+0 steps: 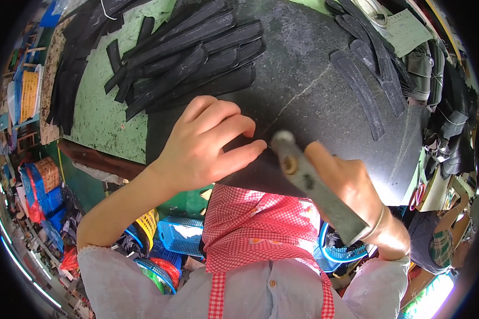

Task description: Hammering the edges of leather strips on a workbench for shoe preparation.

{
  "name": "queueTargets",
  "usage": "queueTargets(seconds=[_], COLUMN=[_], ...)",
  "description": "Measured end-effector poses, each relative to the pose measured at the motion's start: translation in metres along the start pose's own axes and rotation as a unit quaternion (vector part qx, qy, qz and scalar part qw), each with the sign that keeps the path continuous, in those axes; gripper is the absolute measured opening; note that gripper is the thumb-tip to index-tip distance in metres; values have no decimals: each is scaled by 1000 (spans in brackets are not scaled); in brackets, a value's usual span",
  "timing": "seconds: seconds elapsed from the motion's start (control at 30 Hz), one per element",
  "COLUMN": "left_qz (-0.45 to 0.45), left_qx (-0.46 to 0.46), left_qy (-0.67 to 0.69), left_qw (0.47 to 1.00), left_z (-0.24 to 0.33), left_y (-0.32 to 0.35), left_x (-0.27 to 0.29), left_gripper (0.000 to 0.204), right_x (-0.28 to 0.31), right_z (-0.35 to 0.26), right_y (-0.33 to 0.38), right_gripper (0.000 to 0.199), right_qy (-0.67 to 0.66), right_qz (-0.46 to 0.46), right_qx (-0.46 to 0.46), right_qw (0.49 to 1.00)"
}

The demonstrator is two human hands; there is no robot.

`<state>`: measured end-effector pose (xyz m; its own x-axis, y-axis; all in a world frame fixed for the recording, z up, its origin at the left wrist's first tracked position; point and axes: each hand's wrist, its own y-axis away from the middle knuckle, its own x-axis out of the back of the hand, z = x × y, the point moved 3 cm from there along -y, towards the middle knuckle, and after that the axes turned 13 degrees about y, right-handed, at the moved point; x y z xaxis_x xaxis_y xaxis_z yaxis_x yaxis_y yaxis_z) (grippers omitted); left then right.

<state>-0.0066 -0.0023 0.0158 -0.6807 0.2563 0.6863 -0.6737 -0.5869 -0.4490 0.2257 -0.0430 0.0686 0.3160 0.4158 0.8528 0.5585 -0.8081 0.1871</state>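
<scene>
My right hand grips a hammer whose metal head is raised above the front of the dark work surface. The hammer head hides much of that hand's fingers and most of the handle. Opposite it, my left hand rests with bent fingers and thumb on a smooth black piece close to the front edge. Its fingertips are just left of the hammer. The piece's outline is hard to separate from the dark surface.
A pile of black strips lies beyond my left hand. More strips and bundled black pieces lie at the far right. Blue baskets stand below the front edge, beside my checked apron. Another person's arm shows at right.
</scene>
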Motion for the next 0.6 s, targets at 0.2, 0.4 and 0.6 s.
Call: queueTargets(seconds=[0.2, 0.4, 0.6], left_qz=[3, 34, 56], left_qx=[25, 90, 78], left_qy=[3, 33, -32], left_qw=[1000, 995, 995], left_z=[-5, -11, 2], left_y=[9, 16, 20], left_x=[9, 13, 13], left_gripper=[33, 30, 31], right_x=[5, 0, -9], right_z=[-3, -11, -19], right_y=[-17, -24, -30], right_gripper=[20, 18, 25], right_qy=[-26, -47, -9], right_qz=[-14, -52, -37], right_qx=[-5, -10, 10], right_qw=[1000, 997, 999])
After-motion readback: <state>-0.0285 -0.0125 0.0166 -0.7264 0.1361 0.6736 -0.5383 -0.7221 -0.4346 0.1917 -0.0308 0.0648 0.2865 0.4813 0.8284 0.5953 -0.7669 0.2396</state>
